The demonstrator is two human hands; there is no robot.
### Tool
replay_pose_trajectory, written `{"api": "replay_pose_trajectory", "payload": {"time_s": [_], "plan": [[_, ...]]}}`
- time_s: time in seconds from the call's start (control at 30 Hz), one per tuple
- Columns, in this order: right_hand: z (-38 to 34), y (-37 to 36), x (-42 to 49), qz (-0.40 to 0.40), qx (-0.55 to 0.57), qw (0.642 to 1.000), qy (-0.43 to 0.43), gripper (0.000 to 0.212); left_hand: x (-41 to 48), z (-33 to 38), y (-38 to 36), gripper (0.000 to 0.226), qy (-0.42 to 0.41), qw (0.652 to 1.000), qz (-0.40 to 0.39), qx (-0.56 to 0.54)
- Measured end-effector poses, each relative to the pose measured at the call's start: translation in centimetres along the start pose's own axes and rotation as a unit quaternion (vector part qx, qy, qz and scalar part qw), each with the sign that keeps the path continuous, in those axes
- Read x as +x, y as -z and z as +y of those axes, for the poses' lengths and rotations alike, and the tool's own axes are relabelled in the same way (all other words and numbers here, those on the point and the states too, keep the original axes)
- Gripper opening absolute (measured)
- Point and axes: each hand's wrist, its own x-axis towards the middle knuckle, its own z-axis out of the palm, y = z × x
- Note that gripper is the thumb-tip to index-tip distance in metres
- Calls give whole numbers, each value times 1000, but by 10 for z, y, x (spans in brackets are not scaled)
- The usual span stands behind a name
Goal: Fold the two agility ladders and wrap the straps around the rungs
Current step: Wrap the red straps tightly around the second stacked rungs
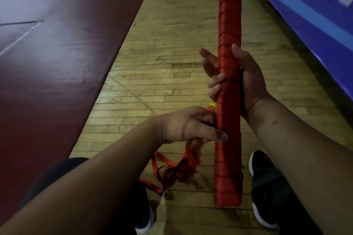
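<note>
The left forearm fills the near corner of the view. Its left hand sits low against the red-wrapped bundle of yellow plastic rungs, thumb pressed flat on the bundle's side and the other fingers curled behind it, apparently pinching the loose tail of red woven strap. That tail drops into a tangle on the pale wooden plank floor, between the black shoes. The right hand grips the bundle at mid-length, thumb up its right side, the two lower fingers curled round the left, the two upper fingers spread clear of it. The bundle's long axis runs away from the person, parallel to the blue padded wall. Its bare yellow end points to the floor's far edge, and its wrapped end is low beside the right shoe; whether it rests on the boards I cannot tell. The likeliest trouble is the knotted tail, which could snag as it is drawn up. If the thumb slips, the last turns would probably slacken. With only half the right hand gripping, the rungs could twist or slide endways.
</note>
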Motion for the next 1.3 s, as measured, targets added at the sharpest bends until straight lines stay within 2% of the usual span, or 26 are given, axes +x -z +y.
{"api": "replay_pose_trajectory", "payload": {"time_s": [0.07,0.1,0.27,0.43,0.5,0.67,0.8,1.0,1.13,1.23,1.3], "plan": [[-1,0,4,27,-18,999,9,53,0,-1,1,19,-1,1000,-12,-10],[-1,0,6,49,-30,998,13,49,1,-3,1,23,2,1000,-8,-7],[3,-4,9,115,-97,988,20,42,4,-8,7,17,36,996,27,75],[13,-14,9,164,-175,970,40,34,11,-17,9,21,97,989,46,99],[18,-16,10,181,-185,965,47,31,11,-18,11,16,117,988,39,93],[24,-19,15,199,-199,958,52,28,10,-20,17,24,130,987,23,87],[20,-20,16,195,-199,958,61,31,9,-19,19,8,115,992,23,47],[11,-23,18,211,-199,952,95,31,11,-16,20,7,111,990,73,40],[9,-33,19,240,-221,939,112,31,8,-5,16,31,110,986,89,90],[11,-44,17,264,-237,926,128,26,6,1,8,57,97,964,135,206],[13,-53,13,272,-252,919,137,23,1,4,3,63,88,943,162,276]]}}
